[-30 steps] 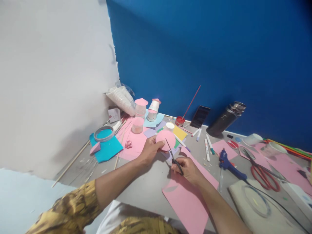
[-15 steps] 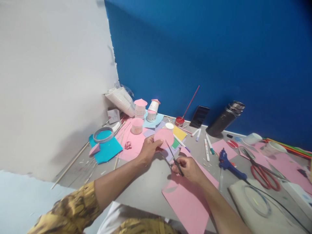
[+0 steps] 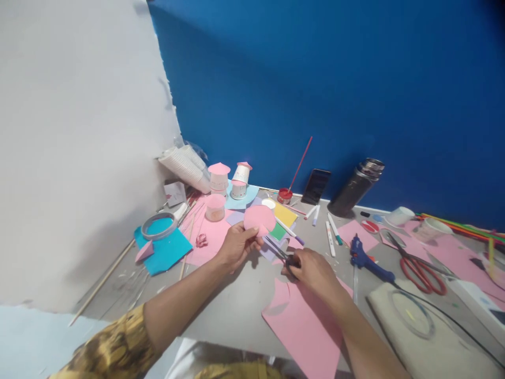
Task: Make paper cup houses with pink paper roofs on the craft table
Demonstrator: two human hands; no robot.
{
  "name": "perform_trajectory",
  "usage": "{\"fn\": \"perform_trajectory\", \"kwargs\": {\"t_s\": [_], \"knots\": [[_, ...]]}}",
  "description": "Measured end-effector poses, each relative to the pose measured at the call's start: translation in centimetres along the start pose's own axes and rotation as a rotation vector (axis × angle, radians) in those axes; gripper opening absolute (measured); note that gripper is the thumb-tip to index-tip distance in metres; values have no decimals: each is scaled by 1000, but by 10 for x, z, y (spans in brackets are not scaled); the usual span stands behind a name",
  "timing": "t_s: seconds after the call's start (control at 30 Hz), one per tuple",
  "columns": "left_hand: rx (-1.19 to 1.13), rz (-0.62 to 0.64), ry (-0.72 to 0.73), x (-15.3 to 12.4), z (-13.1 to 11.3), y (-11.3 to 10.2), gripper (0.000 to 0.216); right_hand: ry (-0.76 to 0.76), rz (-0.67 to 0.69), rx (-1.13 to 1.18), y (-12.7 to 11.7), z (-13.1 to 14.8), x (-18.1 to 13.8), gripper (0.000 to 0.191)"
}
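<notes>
the left hand (image 3: pixel 238 246) pinches the low edge of a pink paper circle (image 3: pixel 260 217) between thumb and fingers, held up above the gray table (image 3: pixel 232 302), and the right hand (image 3: pixel 315 269) has its fingers curled around the handles of black scissors (image 3: pixel 278 249), tips close to the circle. the circle looks light, thin and easy to crease, so a soft pinch near its edge seems best. farther out, a pink sheet (image 3: pixel 305 326) lies under the right arm, and white paper cups (image 3: pixel 218 182) with pink tops stand behind.
</notes>
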State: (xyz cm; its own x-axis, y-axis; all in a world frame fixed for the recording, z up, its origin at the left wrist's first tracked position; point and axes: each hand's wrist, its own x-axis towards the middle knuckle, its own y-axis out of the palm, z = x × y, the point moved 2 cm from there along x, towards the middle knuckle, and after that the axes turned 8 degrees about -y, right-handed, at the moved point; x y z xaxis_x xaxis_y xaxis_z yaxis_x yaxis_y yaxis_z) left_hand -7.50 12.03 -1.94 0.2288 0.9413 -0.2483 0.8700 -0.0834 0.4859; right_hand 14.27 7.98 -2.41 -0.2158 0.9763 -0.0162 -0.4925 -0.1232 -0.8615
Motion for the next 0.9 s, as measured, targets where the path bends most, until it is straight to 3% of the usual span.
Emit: {"fn": "perform_trajectory", "kwargs": {"t_s": [0.3,0.37,0.53,0.63,0.77,0.9], "knots": [[64,66,-11,-5,2,7,30,-47,94,417,-8,-10,6,15],[104,67,5,-7,1,8,30,-62,47,536,-12,-7,9,14],[236,99,5,-12,7,11,28,-62,-181,789,-16,4,19,48],[212,164,-93,-11,14,13,30,-63,-246,877,-13,9,23,43],[105,201,-186,-10,18,14,33,-45,-255,953,-6,14,20,37],[108,140,-164,-9,20,14,36,-29,-210,1047,2,20,15,39]]}}
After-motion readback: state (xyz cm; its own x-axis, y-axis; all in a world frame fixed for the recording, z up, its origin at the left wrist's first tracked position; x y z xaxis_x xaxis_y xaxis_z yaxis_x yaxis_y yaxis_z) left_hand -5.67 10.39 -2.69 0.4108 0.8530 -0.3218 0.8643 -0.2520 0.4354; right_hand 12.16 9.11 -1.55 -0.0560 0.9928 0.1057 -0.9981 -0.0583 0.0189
